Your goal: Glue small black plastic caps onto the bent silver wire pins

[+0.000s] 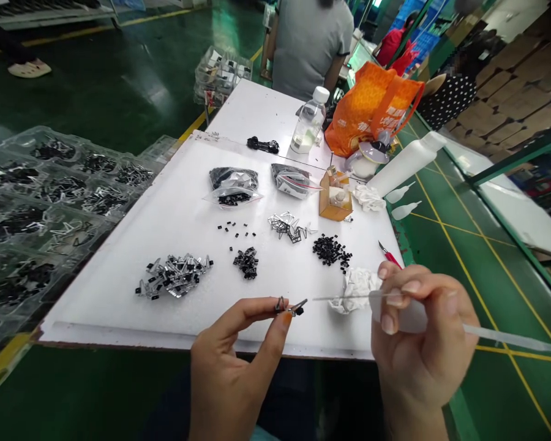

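"What is the left hand doing?"

"It's pinching a small metal-and-black part at the fingertips, the grip leaving only the part's own width between thumb and index finger. The part is hovering over the six o'clock edge of the white worktop."

"And the right hand?"

"Its grip is fitting closely around a translucent dropper. The thin needle is pointing to nine o'clock, ending just beside the part, with a slim gap showing."

"Counting from the part, what is lying around it?"

"Toward ten o'clock, a heap of metal-and-black pieces is spreading out. At eleven, a small black pile is sitting nearer. Wire-like metal pieces are lying at twelve, and another black pile is resting at one. Crumpled tissue is lying between two and three, with a red knife pointing away behind it."

"Anything farther off?"

"Two plastic bags of black pieces are lying flat, one at eleven, one at twelve. A wooden box is standing at one, and an orange bag is slumping beyond it."
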The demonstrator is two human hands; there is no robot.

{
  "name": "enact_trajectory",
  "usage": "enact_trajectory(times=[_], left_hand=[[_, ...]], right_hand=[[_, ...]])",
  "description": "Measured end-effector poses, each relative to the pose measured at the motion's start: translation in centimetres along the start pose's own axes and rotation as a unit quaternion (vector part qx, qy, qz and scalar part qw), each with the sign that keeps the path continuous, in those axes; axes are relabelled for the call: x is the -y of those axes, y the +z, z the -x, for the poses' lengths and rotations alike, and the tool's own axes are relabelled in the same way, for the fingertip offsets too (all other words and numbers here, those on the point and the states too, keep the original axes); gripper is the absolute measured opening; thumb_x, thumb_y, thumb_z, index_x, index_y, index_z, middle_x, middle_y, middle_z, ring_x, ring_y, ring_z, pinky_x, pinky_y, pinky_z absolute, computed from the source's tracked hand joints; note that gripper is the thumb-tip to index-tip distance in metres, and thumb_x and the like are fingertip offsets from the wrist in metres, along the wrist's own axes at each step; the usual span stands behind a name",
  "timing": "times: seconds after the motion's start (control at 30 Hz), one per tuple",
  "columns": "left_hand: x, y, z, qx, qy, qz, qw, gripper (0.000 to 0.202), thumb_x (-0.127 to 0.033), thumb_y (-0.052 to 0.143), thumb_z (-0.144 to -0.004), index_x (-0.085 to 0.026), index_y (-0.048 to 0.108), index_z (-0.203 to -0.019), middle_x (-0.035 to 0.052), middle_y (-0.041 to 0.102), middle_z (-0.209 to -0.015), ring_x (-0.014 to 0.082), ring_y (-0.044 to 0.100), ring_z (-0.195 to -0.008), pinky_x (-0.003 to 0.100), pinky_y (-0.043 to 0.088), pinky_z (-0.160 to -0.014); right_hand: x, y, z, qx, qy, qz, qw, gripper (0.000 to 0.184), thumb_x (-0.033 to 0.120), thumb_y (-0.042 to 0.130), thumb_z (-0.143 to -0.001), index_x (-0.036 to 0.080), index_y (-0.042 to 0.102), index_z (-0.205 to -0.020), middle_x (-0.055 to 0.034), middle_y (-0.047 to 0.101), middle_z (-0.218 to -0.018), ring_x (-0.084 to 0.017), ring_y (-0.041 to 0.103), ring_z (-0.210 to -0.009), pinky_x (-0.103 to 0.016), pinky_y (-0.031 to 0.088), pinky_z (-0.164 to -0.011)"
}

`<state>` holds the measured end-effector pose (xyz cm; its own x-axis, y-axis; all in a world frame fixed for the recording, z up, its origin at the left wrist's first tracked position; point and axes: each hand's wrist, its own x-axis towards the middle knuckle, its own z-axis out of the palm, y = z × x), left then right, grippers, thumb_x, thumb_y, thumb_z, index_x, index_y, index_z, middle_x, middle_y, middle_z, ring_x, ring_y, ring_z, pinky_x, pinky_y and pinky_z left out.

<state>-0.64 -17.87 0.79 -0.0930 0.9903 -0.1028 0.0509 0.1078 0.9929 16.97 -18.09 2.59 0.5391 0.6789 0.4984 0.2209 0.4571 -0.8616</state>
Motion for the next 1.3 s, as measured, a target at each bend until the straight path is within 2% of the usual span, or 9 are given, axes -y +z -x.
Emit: enact_trajectory(times=[0.13, 0.33, 0.5, 0.63, 0.73, 0.83, 0.93, 1.07, 1.3], left_hand=[[0.4, -0.1, -0.1, 0.015, -0.017, -0.003, 1.0, 0.002, -0.029, 0.081, -0.08, -0.03, 0.081, -0.081, -0.0033, 0.084, -0.084, 0.0169, 0.08, -0.082, 0.018, 0.063, -0.076], [1.4, -0.9, -0.3, 0.021, -0.069, -0.014, 0.997, 0.015, -0.042, 0.081, -0.08, -0.027, 0.081, -0.084, 0.0022, 0.084, -0.093, 0.0225, 0.078, -0.095, 0.024, 0.063, -0.081], [1.3, -1.5, -0.6, 0.008, -0.009, -0.003, 1.0, 0.006, -0.033, 0.078, -0.084, -0.027, 0.078, -0.081, -0.0003, 0.076, -0.085, 0.0185, 0.072, -0.088, 0.022, 0.06, -0.078], [0.9, -1.0, -0.3, -0.001, 0.066, -0.016, 0.998, 0.011, -0.02, 0.074, -0.087, -0.031, 0.077, -0.085, -0.0045, 0.068, -0.081, 0.0139, 0.065, -0.081, 0.019, 0.054, -0.077], [0.8, -0.4, 0.1, -0.029, 0.114, -0.007, 0.993, 0.021, -0.013, 0.072, -0.087, -0.033, 0.075, -0.087, -0.0053, 0.068, -0.084, 0.0144, 0.062, -0.083, 0.022, 0.051, -0.079], [0.8, -0.1, 0.2, -0.018, 0.169, -0.016, 0.985, 0.026, -0.006, 0.071, -0.085, -0.032, 0.073, -0.088, -0.005, 0.068, -0.085, 0.0169, 0.063, -0.085, 0.029, 0.05, -0.087], [0.7, 0.0, 0.3, 0.014, 0.202, -0.045, 0.978, 0.031, -0.003, 0.071, -0.085, -0.033, 0.071, -0.091, -0.0056, 0.069, -0.086, 0.0183, 0.064, -0.087, 0.035, 0.049, -0.092], [0.8, 0.0, 0.5, 0.021, 0.217, -0.067, 0.974, 0.033, -0.003, 0.072, -0.085, -0.034, 0.071, -0.094, -0.0057, 0.07, -0.086, 0.0193, 0.066, -0.087, 0.04, 0.049, -0.094], [1.1, -0.3, 0.6, 0.026, 0.257, -0.081, 0.963, 0.036, -0.001, 0.072, -0.085, -0.033, 0.074, -0.101, -0.0038, 0.067, -0.087, 0.0193, 0.066, -0.088, 0.041, 0.048, -0.096]], right_hand=[[-3.2, -0.6, -4.6, -0.134, -0.133, 0.143, 0.972, 0.019, 0.036, 0.062, -0.095, 0.023, 0.067, -0.081, 0.0026, 0.061, -0.069, -0.011, 0.044, -0.046, -0.029, 0.036, -0.048], [-8.9, -1.2, -12.2, -0.04, -0.107, 0.278, 0.954, 0.035, 0.048, 0.059, -0.096, 0.017, 0.072, -0.085, -0.006, 0.069, -0.076, -0.017, 0.056, -0.059, -0.032, 0.042, -0.058], [-10.1, -0.4, -14.1, 0.056, -0.086, 0.334, 0.937, 0.031, 0.048, 0.068, -0.089, 0.019, 0.073, -0.095, -0.0021, 0.067, -0.072, -0.017, 0.055, -0.06, -0.035, 0.044, -0.065], [-7.9, 0.3, -10.5, 0.096, -0.028, 0.284, 0.954, 0.044, 0.045, 0.076, -0.084, 0.023, 0.069, -0.122, 0.0011, 0.064, -0.077, -0.015, 0.054, -0.064, -0.03, 0.045, -0.062], [-4.9, 0.5, -5.1, 0.225, 0.141, 0.114, 0.957, 0.032, 0.046, 0.071, -0.09, 0.026, 0.074, -0.115, -0.0016, 0.068, -0.089, -0.012, 0.051, -0.061, -0.027, 0.042, -0.054], [-2.5, 0.3, -0.5, 0.322, 0.202, 0.006, 0.925, 0.023, 0.039, 0.074, -0.089, 0.027, 0.077, -0.109, -0.0024, 0.066, -0.076, -0.024, 0.065, -0.097, -0.035, 0.052, -0.079], [-1.5, 0.1, 1.7, 0.322, 0.225, -0.037, 0.919, 0.019, 0.03, 0.078, -0.086, 0.03, 0.078, -0.105, 0.0, 0.055, -0.06, -0.028, 0.058, -0.124, -0.042, 0.049, -0.097], [-1.3, -0.1, 2.2, 0.312, 0.246, -0.032, 0.917, 0.016, 0.026, 0.078, -0.085, 0.03, 0.079, -0.1, 0.001, 0.048, -0.056, -0.029, 0.06, -0.121, -0.038, 0.053, -0.086], [-1.0, -0.1, 2.6, 0.302, 0.275, -0.04, 0.912, 0.009, 0.029, 0.081, -0.084, 0.028, 0.076, -0.092, -0.0057, 0.071, -0.107, -0.021, 0.066, -0.092, -0.031, 0.048, -0.07]])
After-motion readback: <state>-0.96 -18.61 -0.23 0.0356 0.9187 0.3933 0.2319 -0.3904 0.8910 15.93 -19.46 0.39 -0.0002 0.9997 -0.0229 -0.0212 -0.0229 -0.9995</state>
